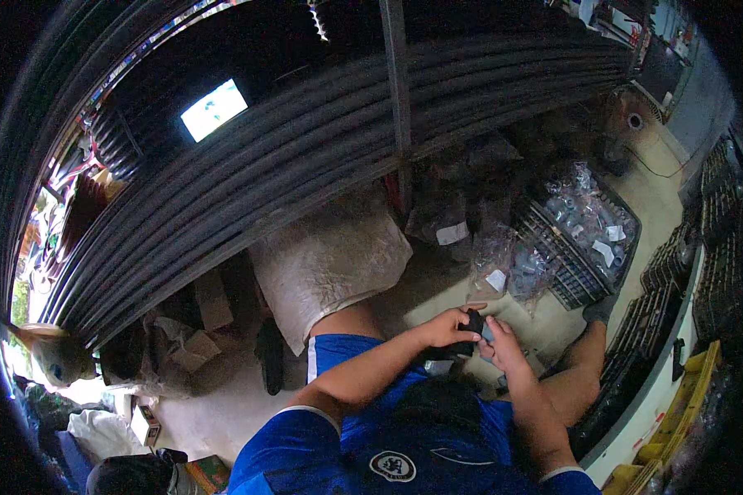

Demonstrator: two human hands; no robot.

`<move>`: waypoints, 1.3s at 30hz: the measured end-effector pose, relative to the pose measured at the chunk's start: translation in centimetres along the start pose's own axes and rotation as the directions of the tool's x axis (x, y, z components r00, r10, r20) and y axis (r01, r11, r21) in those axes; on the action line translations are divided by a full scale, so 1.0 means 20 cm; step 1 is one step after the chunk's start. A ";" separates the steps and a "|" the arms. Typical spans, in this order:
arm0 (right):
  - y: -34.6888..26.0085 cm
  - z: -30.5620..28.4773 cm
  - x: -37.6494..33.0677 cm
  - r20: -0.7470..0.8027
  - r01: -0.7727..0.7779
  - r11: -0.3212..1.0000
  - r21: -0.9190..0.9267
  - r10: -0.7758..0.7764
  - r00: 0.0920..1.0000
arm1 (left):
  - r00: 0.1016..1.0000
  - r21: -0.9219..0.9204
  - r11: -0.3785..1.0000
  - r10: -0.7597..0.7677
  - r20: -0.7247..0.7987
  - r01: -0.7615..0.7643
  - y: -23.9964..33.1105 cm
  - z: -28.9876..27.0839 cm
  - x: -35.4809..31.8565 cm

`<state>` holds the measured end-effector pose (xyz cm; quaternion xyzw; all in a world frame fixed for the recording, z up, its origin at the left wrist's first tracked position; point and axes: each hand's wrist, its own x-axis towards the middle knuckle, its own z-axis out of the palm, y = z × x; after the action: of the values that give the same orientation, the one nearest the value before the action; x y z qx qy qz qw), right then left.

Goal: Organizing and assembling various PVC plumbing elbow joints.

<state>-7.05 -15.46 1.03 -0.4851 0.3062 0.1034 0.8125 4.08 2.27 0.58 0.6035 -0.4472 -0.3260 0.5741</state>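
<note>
Both my hands meet in front of me over my lap. My left hand [444, 327] grips a small dark object [470, 323] with fingers curled round it. My right hand [504, 345] touches the same object from the right side, fingers bent against it. What the object is cannot be made out. I sit on the floor in blue shorts and a blue shirt, knees apart.
A long bundle of dark pipes [305, 140] spans overhead. A large pale sack [326, 260] lies to the left. A black crate [590, 239] holds clear bags of small fittings; another clear bag [494, 262] lies beside it. Cardboard boxes [194, 351] sit lower left, yellow crates [685, 396] at right.
</note>
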 end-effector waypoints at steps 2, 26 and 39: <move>0.01 0.00 -0.02 0.136 -0.093 0.988 0.121 0.076 0.988 | 1.000 -0.041 0.999 -0.014 0.015 0.014 0.01 0.00 -0.01; -0.02 -0.03 0.03 0.145 0.604 0.686 -0.406 -0.604 0.784 | 0.908 -0.586 0.791 -0.359 -0.213 0.176 -0.07 0.05 0.00; 0.03 -0.11 0.04 0.363 -0.229 0.947 0.224 0.137 0.922 | 0.920 0.115 0.977 0.206 -0.334 -0.177 -0.03 0.02 0.02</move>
<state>-7.71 -17.17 -0.67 -0.3171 0.2153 0.2208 0.8969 3.97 1.65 -0.02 0.6278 -0.4099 -0.1392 0.6469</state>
